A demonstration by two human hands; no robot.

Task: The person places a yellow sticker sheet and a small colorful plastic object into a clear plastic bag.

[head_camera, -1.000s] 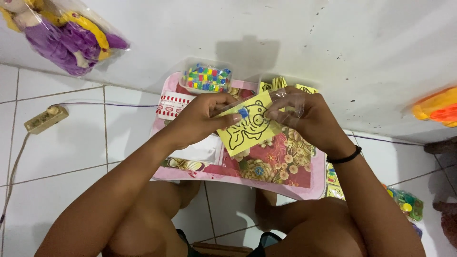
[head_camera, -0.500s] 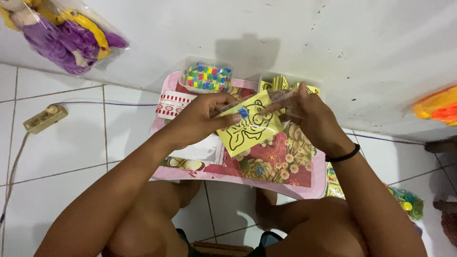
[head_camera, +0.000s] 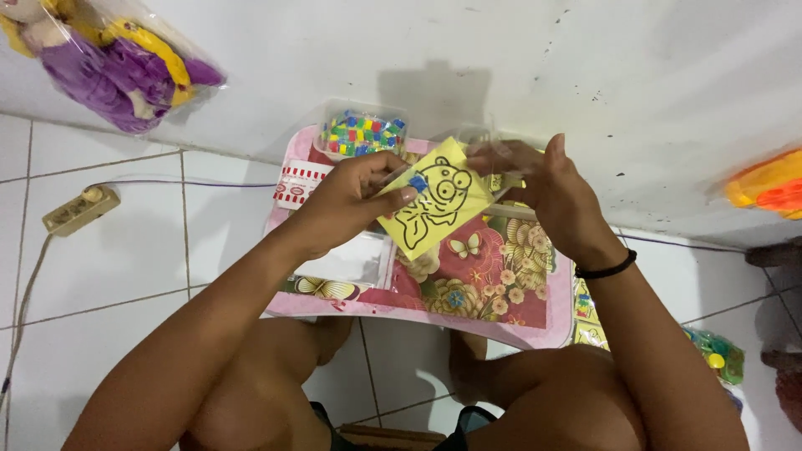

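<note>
Yellow card (head_camera: 434, 205) with a black pig outline: we hold it tilted above the floral counter (head_camera: 468, 288), left hand (head_camera: 355, 205) pinching its left edge, right hand (head_camera: 555, 196) closed on clear wrapping (head_camera: 480, 142) at its top.

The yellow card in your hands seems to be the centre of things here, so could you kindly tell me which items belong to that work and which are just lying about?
In use:
yellow card with a pig outline
left hand
right hand
clear sleeve
tub of coloured pieces
small pink table

Lying about:
bagged purple soft toy
power strip
orange toy
</note>
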